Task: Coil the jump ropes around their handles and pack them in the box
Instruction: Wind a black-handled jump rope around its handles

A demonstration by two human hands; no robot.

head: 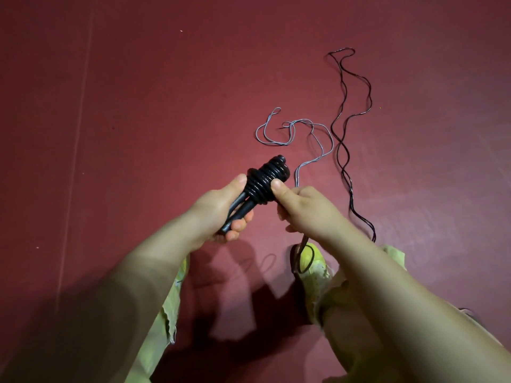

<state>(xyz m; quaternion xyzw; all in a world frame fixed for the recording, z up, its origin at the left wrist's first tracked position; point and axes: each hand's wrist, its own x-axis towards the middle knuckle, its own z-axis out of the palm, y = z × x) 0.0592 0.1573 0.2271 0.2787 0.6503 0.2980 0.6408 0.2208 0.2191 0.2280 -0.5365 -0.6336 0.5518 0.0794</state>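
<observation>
My left hand (221, 211) grips two black jump-rope handles (237, 214) held together. Black rope is coiled in several tight turns (268, 178) around their upper ends. My right hand (304, 205) is beside the coil, thumb pressed on it, fingers curled around the rope, whose loose end loops (302, 258) below that hand. A second black rope (343, 139) lies wavy on the floor to the right. A grey rope (293, 134) lies in loose loops beyond the coil. No box is in view.
The floor is a dark red mat (138, 106) with a seam line at the left. My knees in yellow-green trousers (318, 272) are at the bottom of the view, under my forearms.
</observation>
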